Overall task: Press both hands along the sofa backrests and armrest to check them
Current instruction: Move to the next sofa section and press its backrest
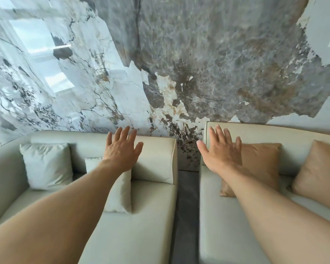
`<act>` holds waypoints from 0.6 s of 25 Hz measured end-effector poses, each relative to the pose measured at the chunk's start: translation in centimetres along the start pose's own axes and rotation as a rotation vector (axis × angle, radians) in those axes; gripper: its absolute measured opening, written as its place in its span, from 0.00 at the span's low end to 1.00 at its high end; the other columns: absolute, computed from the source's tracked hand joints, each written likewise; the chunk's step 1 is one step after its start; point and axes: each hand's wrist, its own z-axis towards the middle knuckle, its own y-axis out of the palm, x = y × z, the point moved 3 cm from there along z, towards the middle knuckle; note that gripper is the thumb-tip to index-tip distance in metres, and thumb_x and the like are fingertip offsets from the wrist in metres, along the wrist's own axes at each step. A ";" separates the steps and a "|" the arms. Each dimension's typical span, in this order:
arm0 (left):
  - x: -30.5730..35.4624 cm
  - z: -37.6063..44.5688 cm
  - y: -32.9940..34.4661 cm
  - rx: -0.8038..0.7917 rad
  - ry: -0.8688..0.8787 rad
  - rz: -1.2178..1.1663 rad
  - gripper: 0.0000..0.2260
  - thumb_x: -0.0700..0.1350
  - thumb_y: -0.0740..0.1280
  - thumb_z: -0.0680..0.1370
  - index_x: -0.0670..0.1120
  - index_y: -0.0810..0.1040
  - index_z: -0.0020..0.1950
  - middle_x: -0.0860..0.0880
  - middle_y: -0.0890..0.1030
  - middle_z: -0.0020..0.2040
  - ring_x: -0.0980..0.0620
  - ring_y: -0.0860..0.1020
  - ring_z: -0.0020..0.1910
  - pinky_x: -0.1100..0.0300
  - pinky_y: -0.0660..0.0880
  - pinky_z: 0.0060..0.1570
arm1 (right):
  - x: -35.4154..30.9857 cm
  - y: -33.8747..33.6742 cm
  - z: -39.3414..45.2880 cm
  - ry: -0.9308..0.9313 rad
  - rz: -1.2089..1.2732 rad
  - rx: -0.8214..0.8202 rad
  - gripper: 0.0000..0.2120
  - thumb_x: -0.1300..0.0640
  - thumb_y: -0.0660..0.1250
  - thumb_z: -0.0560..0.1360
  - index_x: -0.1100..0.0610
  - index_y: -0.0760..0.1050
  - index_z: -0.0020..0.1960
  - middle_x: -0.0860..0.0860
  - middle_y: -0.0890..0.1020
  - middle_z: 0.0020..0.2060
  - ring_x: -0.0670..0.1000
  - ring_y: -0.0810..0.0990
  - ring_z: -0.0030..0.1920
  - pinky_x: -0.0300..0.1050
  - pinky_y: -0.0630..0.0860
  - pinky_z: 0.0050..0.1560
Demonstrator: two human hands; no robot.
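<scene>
The left hand, fingers spread and grip apart, lies over the cream leather backrest of the left sofa section. The right hand, equally splayed (contact cannot be confirmed), reaches the right section's cream backrest, beside a tan cushion.

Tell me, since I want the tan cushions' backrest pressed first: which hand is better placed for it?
The right hand: it is spread open over the right backrest, beside the tan cushion. The left hand is at the other sofa section.
</scene>
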 end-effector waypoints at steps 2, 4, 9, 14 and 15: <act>-3.2 -0.5 0.8 -0.023 -0.022 0.000 0.26 0.58 0.49 0.81 0.50 0.54 0.76 0.47 0.53 0.79 0.46 0.47 0.78 0.45 0.42 0.75 | -2.7 1.0 0.4 -0.015 0.001 -0.006 0.32 0.35 0.41 0.78 0.48 0.47 0.78 0.49 0.48 0.79 0.52 0.45 0.77 0.61 0.42 0.74; -7.1 -0.5 1.8 -0.044 -0.049 0.003 0.26 0.58 0.48 0.81 0.50 0.53 0.77 0.47 0.52 0.80 0.46 0.46 0.78 0.45 0.42 0.75 | -5.9 2.5 0.7 -0.026 -0.005 -0.019 0.33 0.35 0.42 0.78 0.48 0.46 0.78 0.48 0.47 0.79 0.52 0.44 0.77 0.61 0.41 0.74; -18.9 2.0 5.3 -0.050 -0.063 -0.035 0.26 0.59 0.47 0.80 0.50 0.53 0.77 0.48 0.51 0.80 0.46 0.46 0.78 0.45 0.42 0.75 | -16.4 7.6 2.0 -0.021 -0.087 -0.069 0.33 0.35 0.42 0.78 0.48 0.44 0.78 0.47 0.44 0.79 0.51 0.42 0.78 0.60 0.39 0.73; -27.0 6.6 9.5 -0.042 0.003 -0.147 0.27 0.59 0.48 0.81 0.51 0.52 0.78 0.48 0.51 0.80 0.46 0.46 0.78 0.45 0.42 0.75 | -25.1 11.0 4.6 0.027 -0.176 -0.084 0.33 0.36 0.42 0.77 0.47 0.43 0.78 0.46 0.44 0.79 0.50 0.43 0.78 0.60 0.39 0.73; -27.9 7.5 10.5 -0.051 0.016 -0.163 0.27 0.59 0.47 0.81 0.51 0.52 0.78 0.48 0.50 0.80 0.46 0.45 0.78 0.45 0.42 0.75 | -26.3 11.5 5.3 0.036 -0.190 -0.089 0.33 0.36 0.42 0.77 0.47 0.43 0.78 0.46 0.44 0.79 0.50 0.42 0.78 0.60 0.38 0.73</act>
